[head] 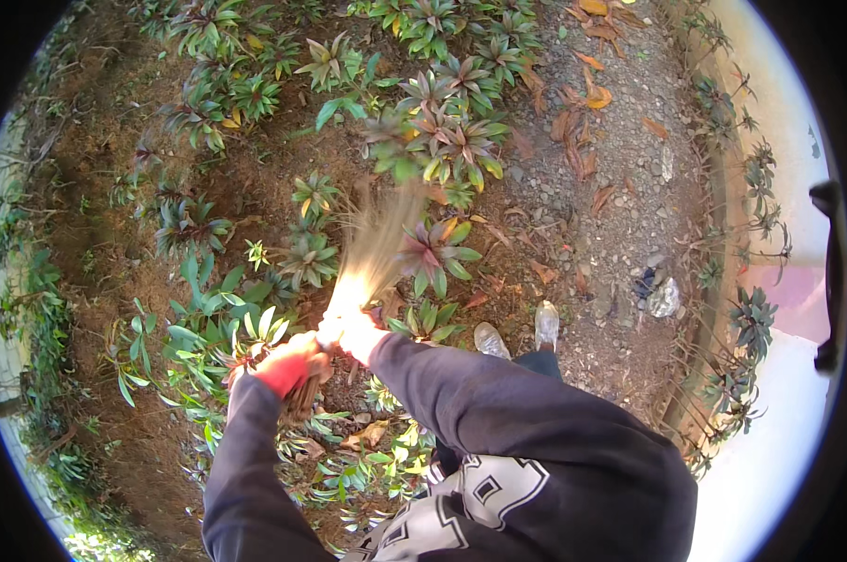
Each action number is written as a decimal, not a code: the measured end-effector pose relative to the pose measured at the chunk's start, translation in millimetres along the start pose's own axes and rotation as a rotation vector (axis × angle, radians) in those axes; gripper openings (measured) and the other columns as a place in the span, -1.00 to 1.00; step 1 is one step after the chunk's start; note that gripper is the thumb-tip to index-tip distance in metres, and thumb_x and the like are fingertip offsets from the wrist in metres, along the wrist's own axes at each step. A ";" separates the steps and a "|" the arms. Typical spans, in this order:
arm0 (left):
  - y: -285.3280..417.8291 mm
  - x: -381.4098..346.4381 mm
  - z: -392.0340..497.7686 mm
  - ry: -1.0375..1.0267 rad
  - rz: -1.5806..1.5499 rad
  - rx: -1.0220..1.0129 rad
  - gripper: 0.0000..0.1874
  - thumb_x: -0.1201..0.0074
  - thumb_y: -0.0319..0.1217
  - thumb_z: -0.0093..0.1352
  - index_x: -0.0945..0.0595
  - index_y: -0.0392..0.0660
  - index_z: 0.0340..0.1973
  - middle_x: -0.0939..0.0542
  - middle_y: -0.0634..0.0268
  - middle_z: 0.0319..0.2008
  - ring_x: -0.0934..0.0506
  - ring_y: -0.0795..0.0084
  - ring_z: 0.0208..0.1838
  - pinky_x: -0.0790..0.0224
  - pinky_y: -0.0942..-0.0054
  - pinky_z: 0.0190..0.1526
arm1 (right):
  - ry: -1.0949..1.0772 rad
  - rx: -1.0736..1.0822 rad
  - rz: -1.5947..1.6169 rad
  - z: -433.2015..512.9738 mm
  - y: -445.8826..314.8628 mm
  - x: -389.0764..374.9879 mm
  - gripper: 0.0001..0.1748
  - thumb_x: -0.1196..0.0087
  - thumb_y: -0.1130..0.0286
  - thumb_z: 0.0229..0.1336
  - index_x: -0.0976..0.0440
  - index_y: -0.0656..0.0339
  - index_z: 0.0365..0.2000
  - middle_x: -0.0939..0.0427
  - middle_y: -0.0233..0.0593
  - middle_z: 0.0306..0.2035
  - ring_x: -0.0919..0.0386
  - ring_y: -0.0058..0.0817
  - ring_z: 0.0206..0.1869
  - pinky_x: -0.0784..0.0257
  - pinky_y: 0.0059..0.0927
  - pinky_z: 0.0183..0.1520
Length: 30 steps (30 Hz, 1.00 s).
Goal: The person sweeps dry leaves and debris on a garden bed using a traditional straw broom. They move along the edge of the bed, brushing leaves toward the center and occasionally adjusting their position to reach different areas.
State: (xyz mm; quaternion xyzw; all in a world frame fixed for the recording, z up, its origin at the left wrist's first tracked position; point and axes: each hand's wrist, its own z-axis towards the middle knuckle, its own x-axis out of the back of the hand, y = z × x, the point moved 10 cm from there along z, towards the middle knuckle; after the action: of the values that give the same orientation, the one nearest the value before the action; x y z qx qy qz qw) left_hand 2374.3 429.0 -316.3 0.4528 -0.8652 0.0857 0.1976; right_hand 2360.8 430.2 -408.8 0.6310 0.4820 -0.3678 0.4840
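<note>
Both of my hands grip a stick broom made of a bundle of thin sticks (381, 239). My right hand (359, 334) is closed around the bundle, washed out by bright sunlight. Lower and to the left, my left hand (293, 365) holds the bundle near its butt end; a reddish patch shows at that wrist. The brown stick ends stick out below the left hand. Beyond the hands the bristles fan out and blur among the plants, beside a purple-and-green rosette plant (434, 251). Whether the tips touch the soil is hard to tell.
Leafy rosette plants (458, 144) grow in clumps across the soil. Dry brown leaves (574, 133) lie along a gravelly strip (634, 161) at right. A pale lump (663, 298) sits near a low curb (717, 211) and a pale wall (788, 190). My shoes (492, 340) stand on the ground.
</note>
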 end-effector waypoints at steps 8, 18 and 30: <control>73.3 -93.1 -16.9 0.154 0.126 -0.181 -0.31 -0.32 -0.18 -0.04 -0.35 -0.36 -0.16 -0.57 -0.22 -0.45 -0.57 -0.22 -0.35 -0.48 0.08 -0.30 | 0.469 0.179 -0.082 -135.4 -55.4 88.9 -0.77 -0.07 0.59 -0.08 -0.40 0.39 -0.31 -0.51 -0.13 -0.43 -0.55 -0.20 -0.37 -0.54 -0.16 -0.23; 26.0 -154.5 -127.9 0.144 -0.338 0.246 -0.18 -0.34 -0.16 -0.08 -0.33 -0.38 -0.03 -0.56 -0.20 -0.30 -0.55 -0.15 -0.15 -0.41 0.09 -0.08 | 0.491 -0.180 -0.599 -161.7 33.8 53.6 -0.94 -0.03 0.54 -0.10 -0.47 0.32 -0.53 -0.56 -0.13 -0.52 -0.56 -0.30 -0.45 -0.47 -0.19 -0.31; 108.1 -165.2 -34.7 0.034 -0.120 -0.159 -0.28 -0.30 -0.13 -0.06 -0.40 -0.45 -0.18 -0.56 -0.25 -0.30 -0.55 -0.18 -0.17 -0.42 0.10 -0.14 | 0.731 0.046 -0.106 -211.3 -48.3 151.3 -0.90 -0.06 0.50 -0.16 -0.45 0.34 -0.56 -0.52 -0.14 -0.52 -0.53 -0.27 -0.48 -0.50 -0.22 -0.34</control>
State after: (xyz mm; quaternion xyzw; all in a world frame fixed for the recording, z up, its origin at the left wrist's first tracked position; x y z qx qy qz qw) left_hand 2379.6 626.4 -350.9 0.4853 -0.8370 0.0126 0.2524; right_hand 2353.8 675.5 -506.7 0.7056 0.6466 -0.1534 0.2458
